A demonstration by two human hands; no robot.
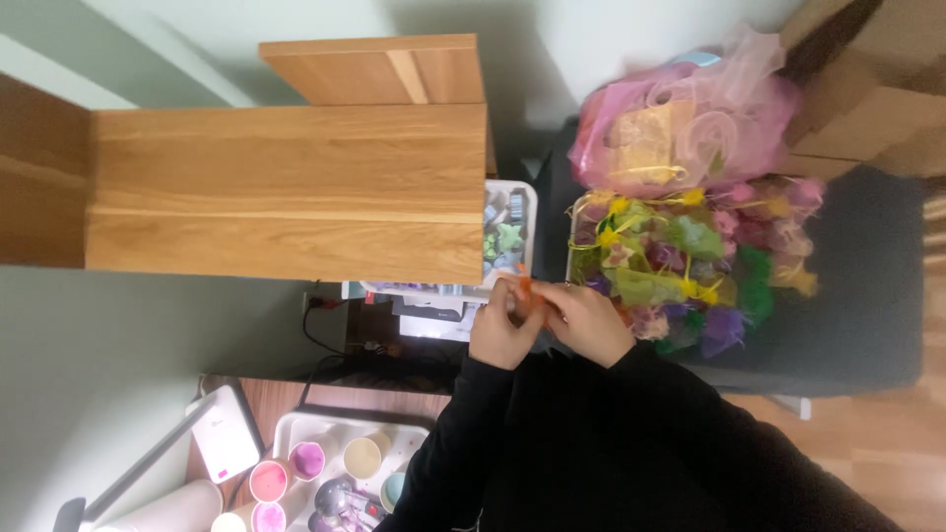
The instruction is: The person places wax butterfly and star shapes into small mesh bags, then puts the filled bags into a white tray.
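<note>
Pinching a small orange piece (pixel 525 287) between them, the left hand (pixel 503 335) and right hand (pixel 591 320) meet near the centre of the head view, fingertips together and closed on that piece. The piece sits at 12 o'clock from the knuckles, just beside the lower corner of a white tray (pixel 524 197) of small folded shapes. What the orange piece is made of cannot be told with certainty; it looks thin and sheer.

Handling judgement: the piece appears very light, soft and limp, with no stiffness of its own. It should crumple readily and may snag or tear if pulled hard. Take hold at an edge or corner with fingertip pads, using light pressure; a two-handed pinch at opposite edges keeps it spread.

Surroundings:
- At 3 o'clock from the hands, touching or just beside the right hand, lies a heap of small sheer pouches (pixel 690 266) in green, purple, yellow and pink.
- At 1 o'clock, a pink gauzy bundle (pixel 680 123) rests above the heap.
- At 10 o'clock, a wooden shelf unit (pixel 286 187) fills the upper left.
- At 7 o'clock, well apart, a white tray of pastel cups (pixel 335 463) stands beside a white box (pixel 225 433).
- Black sleeves (pixel 611 443) cover both arms at 6 o'clock.
</note>
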